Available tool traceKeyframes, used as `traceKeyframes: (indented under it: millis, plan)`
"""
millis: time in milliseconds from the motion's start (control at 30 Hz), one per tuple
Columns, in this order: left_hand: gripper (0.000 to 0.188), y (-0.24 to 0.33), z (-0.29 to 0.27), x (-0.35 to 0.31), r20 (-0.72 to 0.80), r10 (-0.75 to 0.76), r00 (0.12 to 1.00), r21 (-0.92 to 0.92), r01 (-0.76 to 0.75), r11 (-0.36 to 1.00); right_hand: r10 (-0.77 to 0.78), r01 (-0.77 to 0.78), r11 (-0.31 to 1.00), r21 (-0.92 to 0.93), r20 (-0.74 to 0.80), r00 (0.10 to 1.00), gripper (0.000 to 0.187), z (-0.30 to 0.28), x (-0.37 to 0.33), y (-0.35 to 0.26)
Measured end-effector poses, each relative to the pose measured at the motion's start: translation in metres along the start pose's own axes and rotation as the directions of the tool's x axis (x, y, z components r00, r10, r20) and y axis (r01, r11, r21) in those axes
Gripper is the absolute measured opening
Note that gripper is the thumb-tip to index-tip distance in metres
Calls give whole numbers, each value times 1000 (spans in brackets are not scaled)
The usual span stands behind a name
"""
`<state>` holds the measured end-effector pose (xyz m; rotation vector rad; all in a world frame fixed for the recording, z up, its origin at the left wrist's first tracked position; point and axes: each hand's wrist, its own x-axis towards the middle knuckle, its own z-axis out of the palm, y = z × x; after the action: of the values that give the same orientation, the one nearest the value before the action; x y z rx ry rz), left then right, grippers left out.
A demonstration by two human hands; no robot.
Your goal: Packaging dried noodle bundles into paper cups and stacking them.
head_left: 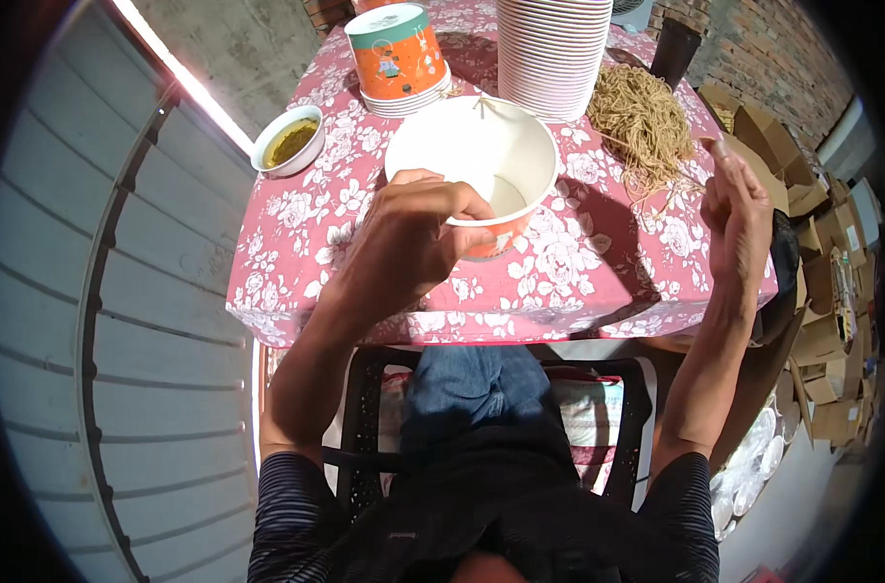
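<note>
Paper is what our left hand (408, 238) grips: fingers curled over the near rim of a wide white-lined orange paper bowl (473, 170), tilted toward us on the pink floral tablecloth (578, 272). Our right hand (739, 214) hovers at the table's right edge, fingers pressed together and raised, holding nothing we can see. Just beside it lies a heap of thin tan dried noodles (642, 117). Behind the bowl stand a tall stack of white bowls (551, 53) and a small white dish of greenish sauce (289, 142).

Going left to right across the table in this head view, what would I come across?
Small white bowl of greenish sauce → left hand gripping the big paper bowl → pile of dry noodles → raised right hand.
</note>
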<state>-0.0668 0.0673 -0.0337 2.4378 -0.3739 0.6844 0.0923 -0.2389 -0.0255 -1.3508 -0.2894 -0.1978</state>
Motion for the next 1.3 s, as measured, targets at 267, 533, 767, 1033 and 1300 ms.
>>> traceKeyframes:
  millis: [267, 533, 767, 1033, 1300]
  plan:
    - [13, -1, -3, -1, 46, -45, 998, 37, 43, 998, -20, 1, 931, 365, 48, 999, 22, -52, 20, -9]
    - [24, -13, -5, 3, 37, 99, 994, 19, -100, 995, -43, 62, 928, 366, -59, 997, 28, -61, 11, -4]
    - [27, -21, -15, -3, -53, 88, 995, 292, -69, 954, 30, -12, 975, 220, -75, 997, 28, -31, -14, 1]
    - [21, -25, -25, 0, -26, 55, 998, 61, -53, 997, -61, 70, 997, -31, 227, 972, 13, 24, -54, 17]
    - [27, -5, -21, 18, 14, -57, 998, -209, 58, 976, 42, 0, 996, -85, 495, 868, 11, 95, -88, 12]
